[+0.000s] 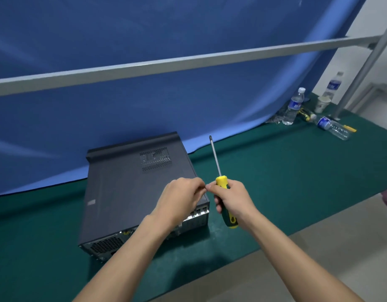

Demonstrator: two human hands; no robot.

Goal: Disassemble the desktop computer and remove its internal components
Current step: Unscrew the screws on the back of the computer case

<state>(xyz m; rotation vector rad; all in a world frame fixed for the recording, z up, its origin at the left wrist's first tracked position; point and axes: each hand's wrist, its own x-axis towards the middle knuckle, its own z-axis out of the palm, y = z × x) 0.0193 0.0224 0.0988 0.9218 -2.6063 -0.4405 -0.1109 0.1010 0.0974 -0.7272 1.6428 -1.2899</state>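
Observation:
A dark grey desktop computer case [131, 188] lies flat on the green table mat [286, 182], its rear panel with vents and ports facing me. My right hand [234, 201] grips a screwdriver [223, 188] with a yellow and green handle, the shaft pointing up and away. My left hand [181, 199] hovers over the case's near right corner, its fingertips pinched together against my right hand's fingers. Whatever small thing lies between the fingertips is too small to tell.
Blue cloth [144, 83] hangs behind the table, crossed by a grey metal bar [188, 59]. At the far right stand water bottles [294, 106], one lying bottle [331, 126], a paper cup [322, 103] and a yellow tool. The table's front edge runs diagonally at lower right.

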